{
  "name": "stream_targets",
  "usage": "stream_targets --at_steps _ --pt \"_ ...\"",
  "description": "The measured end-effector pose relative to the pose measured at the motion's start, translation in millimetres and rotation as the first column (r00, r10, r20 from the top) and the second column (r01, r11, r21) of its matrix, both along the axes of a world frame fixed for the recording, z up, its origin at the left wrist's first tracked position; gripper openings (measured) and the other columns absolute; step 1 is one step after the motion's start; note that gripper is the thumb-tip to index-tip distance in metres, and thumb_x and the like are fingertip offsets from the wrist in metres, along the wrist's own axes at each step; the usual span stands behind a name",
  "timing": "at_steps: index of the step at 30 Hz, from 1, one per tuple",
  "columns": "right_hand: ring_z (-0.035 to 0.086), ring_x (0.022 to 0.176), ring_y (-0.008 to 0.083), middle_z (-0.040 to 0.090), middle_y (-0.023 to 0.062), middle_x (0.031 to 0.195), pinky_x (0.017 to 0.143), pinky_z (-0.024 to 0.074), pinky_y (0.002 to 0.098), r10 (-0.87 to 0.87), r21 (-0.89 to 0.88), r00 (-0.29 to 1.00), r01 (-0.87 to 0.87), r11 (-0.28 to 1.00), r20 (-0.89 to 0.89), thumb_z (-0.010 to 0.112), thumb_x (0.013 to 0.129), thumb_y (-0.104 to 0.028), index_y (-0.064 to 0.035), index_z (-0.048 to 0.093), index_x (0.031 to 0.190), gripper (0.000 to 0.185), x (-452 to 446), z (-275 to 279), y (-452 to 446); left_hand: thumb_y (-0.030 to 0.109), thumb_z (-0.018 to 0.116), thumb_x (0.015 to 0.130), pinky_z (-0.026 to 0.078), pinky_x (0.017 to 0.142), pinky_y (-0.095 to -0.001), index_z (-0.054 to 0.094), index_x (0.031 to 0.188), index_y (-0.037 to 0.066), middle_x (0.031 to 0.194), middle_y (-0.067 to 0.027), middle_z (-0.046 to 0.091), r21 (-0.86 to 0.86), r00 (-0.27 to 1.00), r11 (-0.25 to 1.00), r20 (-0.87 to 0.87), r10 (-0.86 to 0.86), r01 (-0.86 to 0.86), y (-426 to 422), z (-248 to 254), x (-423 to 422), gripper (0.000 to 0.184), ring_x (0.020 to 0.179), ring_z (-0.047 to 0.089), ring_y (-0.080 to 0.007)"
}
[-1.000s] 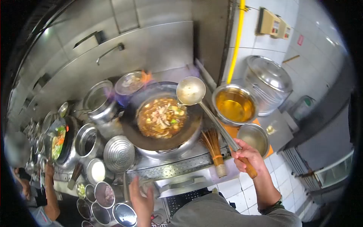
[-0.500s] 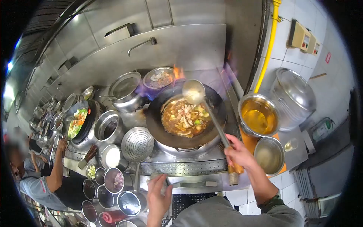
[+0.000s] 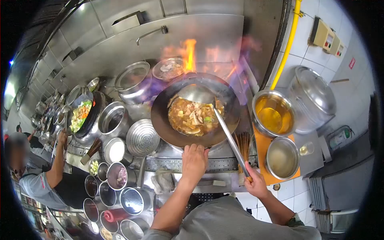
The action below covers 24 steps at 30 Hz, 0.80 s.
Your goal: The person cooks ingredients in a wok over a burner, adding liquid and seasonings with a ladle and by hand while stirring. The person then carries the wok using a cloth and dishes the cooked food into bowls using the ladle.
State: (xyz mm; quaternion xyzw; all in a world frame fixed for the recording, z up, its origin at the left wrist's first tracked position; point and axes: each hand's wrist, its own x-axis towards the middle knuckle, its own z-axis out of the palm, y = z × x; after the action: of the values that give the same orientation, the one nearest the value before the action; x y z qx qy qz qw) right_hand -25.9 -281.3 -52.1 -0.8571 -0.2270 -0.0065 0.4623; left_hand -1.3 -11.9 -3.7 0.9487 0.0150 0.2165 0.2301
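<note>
A dark wok (image 3: 164, 124) stands on the burner, holding food in brown sauce (image 3: 188, 118) with pale pieces and some green. My left hand (image 3: 195, 162) is closed at the wok's near rim; its fingertips are partly hidden. My right hand (image 3: 257, 183) grips the wooden end of a long-handled ladle (image 3: 230, 134). The ladle's bowl lies inside the wok, at the far side of the food. A bamboo brush (image 3: 243, 146) stands beside the ladle's handle. A crumpled grey cloth (image 3: 163, 181) lies left of my left forearm.
Flames (image 3: 189, 56) rise behind the wok. A perforated strainer (image 3: 143, 138) and several metal pots are at the left. A bowl of yellow oil (image 3: 273, 116) and a bowl of cloudy liquid (image 3: 282, 158) stand right. A co-worker (image 3: 48, 180) handles another wok (image 3: 92, 116).
My left hand has moved up from beside the cloth to the wok's near rim. The ladle's bowl has lowered into the wok, and my right hand has come down. The flames are taller.
</note>
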Motion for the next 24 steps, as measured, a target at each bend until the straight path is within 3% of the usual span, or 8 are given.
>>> stream_targets --at_steps 3,4,8,10,12,13,22,24 --pt "0.062 0.073 0.0235 0.063 0.0201 0.101 0.066 0.0493 0.0305 0.031 -0.042 0.998 -0.033 0.999 -0.047 0.057 0.075 0.006 -0.0110 0.043 0.142 0.070 4.9 -4.6 6.0 0.013 0.064 0.084 0.041 0.071 -0.0443 0.060 0.082 0.003 0.080 -0.0141 0.056 -0.012 1.000 1.000 0.011 -0.027 0.027 3.3 -4.5 1.1 0.011 0.079 0.051 -0.0342" --pt "0.060 0.072 0.0165 0.065 0.0193 0.102 0.065 0.0482 0.0286 0.010 -0.035 0.961 -0.021 0.999 -0.278 0.057 0.076 0.006 -0.0126 0.045 0.141 0.068 6.9 3.7 2.1 0.013 0.064 0.084 0.041 0.071 -0.0443 0.060 0.082 0.003 0.080 -0.0141 0.056 -0.012 1.000 1.000 0.013 -0.027 0.027 3.0 -8.1 -0.9 0.011 0.079 0.051 -0.0342" --pt "0.053 0.066 0.0105 0.068 0.0133 0.094 0.061 0.0455 0.0262 -0.180 -0.086 0.977 0.171 0.982 -0.116 0.056 0.076 0.005 -0.0157 0.051 0.137 0.064 26.5 35.2 -23.0 0.016 0.065 0.083 0.043 0.069 -0.0450 0.060 0.080 0.004 0.083 -0.0128 0.056 0.010 0.999 1.000 0.046 -0.002 0.002 5.1 -10.5 -0.5 0.013 0.082 0.052 -0.0335" --pt "0.058 0.062 0.0209 0.066 0.0162 0.088 0.062 0.0475 0.0307 -0.251 -0.209 0.967 0.234 0.949 -0.055 0.056 0.075 0.006 -0.0157 0.052 0.136 0.064 52.7 61.3 -52.4 0.016 0.065 0.083 0.043 0.070 -0.0449 0.060 0.080 0.005 0.083 -0.0127 0.055 0.017 0.999 1.000 0.035 0.003 -0.004 8.4 -12.0 1.7 0.013 0.083 0.052 -0.0336" --pt "0.060 0.066 0.0350 0.062 0.0205 0.085 0.066 0.0491 0.0376 -0.175 -0.252 0.905 0.287 0.924 0.388 0.055 0.074 0.007 -0.0154 0.051 0.136 0.067 83.8 62.1 -79.4 0.015 0.065 0.082 0.042 0.071 -0.0452 0.059 0.079 0.005 0.083 -0.0133 0.055 -0.010 0.996 0.999 0.078 -0.032 0.033 17.0 -18.9 16.5 0.013 0.084 0.051 -0.0343" --pt "0.058 0.073 0.0423 0.061 0.0236 0.085 0.070 0.0492 0.0438 -0.178 -0.337 0.897 0.327 0.883 0.403 0.054 0.072 0.008 -0.0146 0.049 0.137 0.069 99.0 55.9 -99.4 0.015 0.065 0.082 0.042 0.071 -0.0452 0.059 0.079 0.005 0.083 -0.0133 0.055 -0.009 0.994 1.000 0.110 -0.021 0.022 18.3 -14.4 26.2 0.013 0.084 0.051 -0.0343" --pt "0.061 0.085 0.0399 0.060 0.0229 0.090 0.074 0.0487 0.0460 -0.196 -0.540 0.913 0.373 0.755 0.357 0.055 0.071 0.008 -0.0153 0.050 0.136 0.069 150.8 34.1 -158.6 0.014 0.065 0.082 0.042 0.072 -0.0433 0.060 0.082 0.003 0.079 -0.0142 0.055 -0.029 0.999 0.999 0.050 -0.015 0.016 12.7 -16.5 20.9 0.011 0.079 0.051 -0.0341" --pt "0.060 0.094 0.0382 0.061 0.0212 0.097 0.080 0.0489 0.0447 -0.230 -0.650 0.912 0.405 0.644 0.340 0.057 0.072 0.005 -0.0123 0.051 0.135 0.066 148.5 53.6 -143.8 0.014 0.065 0.083 0.042 0.072 -0.0428 0.061 0.082 0.003 0.078 -0.0138 0.055 -0.020 0.999 1.000 0.042 0.009 -0.008 12.0 -12.1 22.8 0.012 0.079 0.051 -0.0337"
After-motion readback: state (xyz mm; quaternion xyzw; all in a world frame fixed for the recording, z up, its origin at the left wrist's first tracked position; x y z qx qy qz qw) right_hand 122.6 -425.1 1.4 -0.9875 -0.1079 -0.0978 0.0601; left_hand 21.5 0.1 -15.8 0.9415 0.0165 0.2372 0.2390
